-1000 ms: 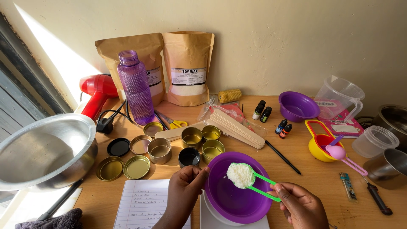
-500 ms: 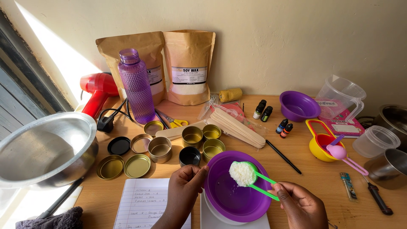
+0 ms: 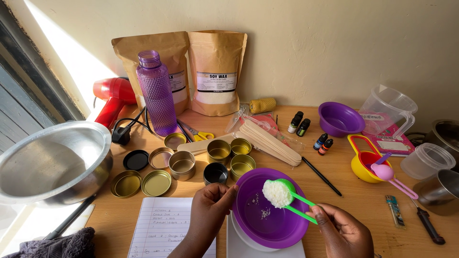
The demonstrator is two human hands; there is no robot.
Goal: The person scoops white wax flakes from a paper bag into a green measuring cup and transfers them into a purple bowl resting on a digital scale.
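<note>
My right hand (image 3: 342, 234) holds a green measuring spoon (image 3: 291, 198) by its handle. The spoon is heaped with white wax flakes (image 3: 276, 193) and hovers over a purple bowl (image 3: 270, 217). A few flakes lie on the bowl's bottom. My left hand (image 3: 210, 208) grips the bowl's left rim. The bowl stands on a white scale (image 3: 239, 241) at the table's near edge.
Several small round tins (image 3: 219, 151) and loose lids (image 3: 156, 182) lie behind the bowl. A large steel bowl (image 3: 50, 162) sits left, a purple bottle (image 3: 156, 93) and two brown bags (image 3: 216, 71) at the back. Wooden sticks (image 3: 270, 141), a second purple bowl (image 3: 339, 119), coloured measuring cups (image 3: 368, 165) and a paper sheet (image 3: 160, 229) lie around.
The spoon of flakes has shifted slightly over the bowl; both hands stay almost where they were.
</note>
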